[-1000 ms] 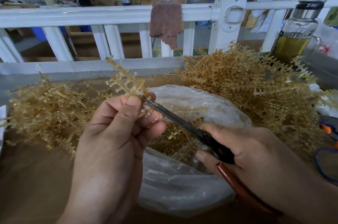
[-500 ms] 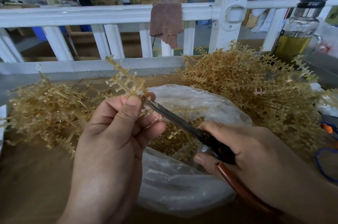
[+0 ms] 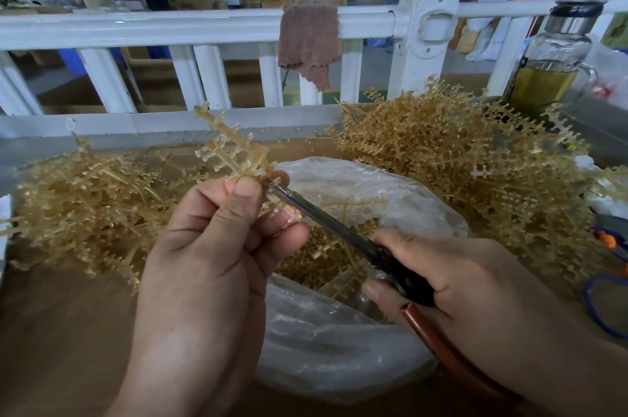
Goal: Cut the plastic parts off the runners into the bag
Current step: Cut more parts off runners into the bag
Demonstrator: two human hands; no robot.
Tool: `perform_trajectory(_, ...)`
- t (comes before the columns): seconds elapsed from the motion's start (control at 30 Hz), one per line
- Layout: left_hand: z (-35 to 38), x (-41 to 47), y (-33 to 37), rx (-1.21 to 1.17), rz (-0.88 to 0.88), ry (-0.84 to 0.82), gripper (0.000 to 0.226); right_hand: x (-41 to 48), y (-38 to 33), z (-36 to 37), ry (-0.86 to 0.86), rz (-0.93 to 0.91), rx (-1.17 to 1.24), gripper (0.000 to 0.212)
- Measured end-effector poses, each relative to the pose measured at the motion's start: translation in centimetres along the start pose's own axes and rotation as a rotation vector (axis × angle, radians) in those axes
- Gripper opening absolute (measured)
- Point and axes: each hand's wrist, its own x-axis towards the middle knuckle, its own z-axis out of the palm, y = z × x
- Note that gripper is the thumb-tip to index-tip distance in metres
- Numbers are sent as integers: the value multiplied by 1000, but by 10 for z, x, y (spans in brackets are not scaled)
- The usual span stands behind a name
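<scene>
The person is holding a runner [image 3: 234,148] in the left hand [image 3: 210,263], thumb and curled fingers pinching its lower stem, so the branched end is standing up above the far edge of the bag [image 3: 390,192]. The right hand [image 3: 469,284] is gripping the scissors [image 3: 343,233], fingers wrapped round the handles. It is holding the blades just beside the left thumb, where the tips are hiding behind the fingers; how far they are parted cannot be told. The bag is lying open between the hands and under the blades, with cut parts [image 3: 316,267] heaped inside. A pile [image 3: 458,171] of runners is lying to the right of the bag and a heap [image 3: 85,205] to the left.

Doing this cut well is probably depending on keeping the runner over the bag's mouth, so each part is dropping inside and not beside it. The blades are working very close to the left fingertips, so the pinch is likely sitting safer lower on the stem, clear of the edge. Snipping tight against each part, and turning the runner between cuts, is likely leaving the least stub
</scene>
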Motion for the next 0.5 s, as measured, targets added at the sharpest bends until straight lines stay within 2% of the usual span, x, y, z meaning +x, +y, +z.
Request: perform_trajectory(0.5, -1, 1, -1, 6, -13, -3, 8, 0, 0, 3, 11, 2, -12, 40)
